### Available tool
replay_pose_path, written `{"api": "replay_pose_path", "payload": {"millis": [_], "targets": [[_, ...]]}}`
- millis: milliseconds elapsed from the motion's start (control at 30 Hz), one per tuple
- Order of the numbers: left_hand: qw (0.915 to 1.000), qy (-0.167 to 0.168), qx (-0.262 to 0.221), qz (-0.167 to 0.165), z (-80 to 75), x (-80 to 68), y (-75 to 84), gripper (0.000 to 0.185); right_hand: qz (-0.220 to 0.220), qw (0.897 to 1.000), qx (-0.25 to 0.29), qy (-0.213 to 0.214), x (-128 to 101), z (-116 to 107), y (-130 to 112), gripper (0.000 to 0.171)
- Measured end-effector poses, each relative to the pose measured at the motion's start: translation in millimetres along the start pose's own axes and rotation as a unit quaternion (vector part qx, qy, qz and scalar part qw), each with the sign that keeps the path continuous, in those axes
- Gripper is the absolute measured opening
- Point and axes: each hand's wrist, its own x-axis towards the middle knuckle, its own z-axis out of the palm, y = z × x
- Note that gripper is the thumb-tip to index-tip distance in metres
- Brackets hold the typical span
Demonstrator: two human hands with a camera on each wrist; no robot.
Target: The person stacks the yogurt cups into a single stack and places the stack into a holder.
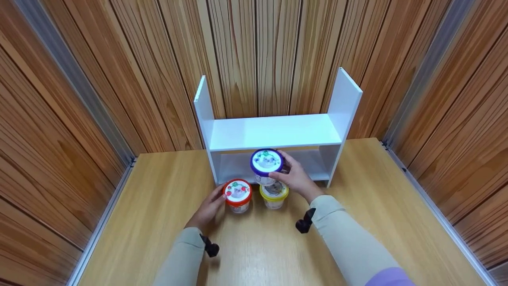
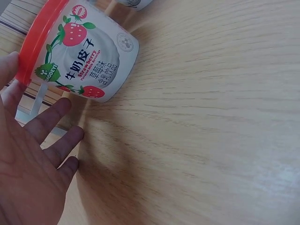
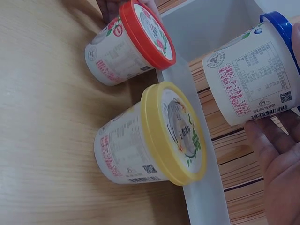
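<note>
Three lidded tubs at the near foot of a white shelf unit; one lifted.

Right hand (image 1: 295, 178) grips the white round tub with the blue lid (image 1: 266, 162), held above the table in front of the shelf's lower opening. Under it the white tub with the yellow lid (image 1: 274, 194) stands on the light wooden table (image 1: 377, 206). Left hand (image 1: 208, 210), fingers spread (image 2: 51, 119), rests against the left side of the white strawberry-print tub with the red lid (image 1: 237, 194). White two-tier shelf unit (image 1: 274, 131): upper board bare. Open tabletop right, left and near.
</note>
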Motion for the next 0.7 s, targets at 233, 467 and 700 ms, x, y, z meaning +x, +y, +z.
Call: {"api": "replay_pose_path", "payload": {"millis": [233, 467, 700], "targets": [[1.0000, 0.000, -0.003, 0.004, 0.9, -2.1, 2.2, 0.055, -0.012, 1.000, 0.012, -0.007, -0.1, 5.9, -1.2, 0.097], [0.9998, -0.007, -0.017, 0.002, 1.8, -1.1, 1.8, 0.056, -0.016, 1.000, 0.003, -0.005, -1.0, 11.4, -0.6, 0.097], [0.9994, -0.006, -0.034, 0.004, 1.2, -2.3, 0.6, 0.053, -0.017, 1.000, 0.004, -0.008, -1.6, 18.4, 0.2, 0.096]]}}
